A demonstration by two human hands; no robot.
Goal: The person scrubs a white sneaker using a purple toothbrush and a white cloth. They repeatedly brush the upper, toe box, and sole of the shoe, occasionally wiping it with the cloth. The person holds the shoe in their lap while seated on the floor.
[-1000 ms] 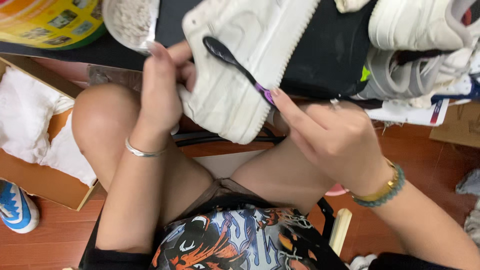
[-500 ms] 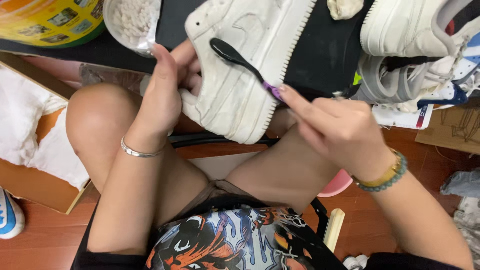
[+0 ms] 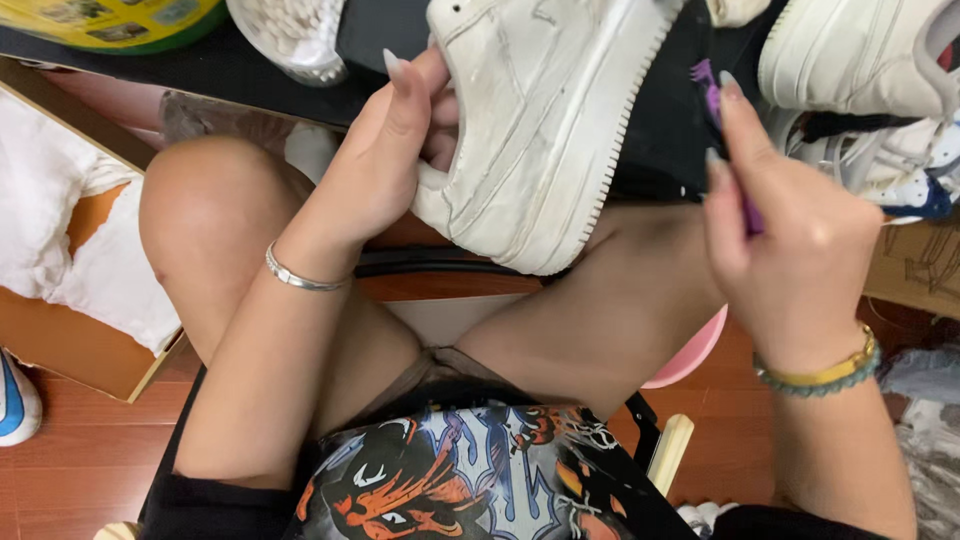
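A: Status on the shoe?

B: White sneaker (image 3: 545,120), smooth leather-look upper with stitched panels, thick sole with a fine sawtooth ribbed edge. It sits tilted above the knees, heel end low, held up in front of the black counter (image 3: 230,70).

A: Left hand?

B: Left hand (image 3: 385,160) has its grip pinched on the heel end of the sneaker, thumb on the outside, fingers curled behind. Thin silver bangle (image 3: 300,278) at the wrist.

A: Right?

B: Right hand (image 3: 790,240) is just beside the sole, not touching it. Grip pressed together around a slim purple brush handle (image 3: 735,150); only the purple part shows, its head is hidden behind the fingers. Beaded green and yellow bracelets (image 3: 820,375) on that wrist.

A: Surroundings?

B: More white sneakers (image 3: 860,60) piled at the upper right, some with grey and blue trim. Round white bowl (image 3: 290,35) on the counter, contents look grainy. Yellow tub (image 3: 110,20) at the top left. Cardboard box (image 3: 60,350) on the left with crumpled white cloth (image 3: 60,220) in it. Floor (image 3: 80,470) is red-brown wood planks, glossy. Blue-and-white shoe (image 3: 15,400) at the left edge.
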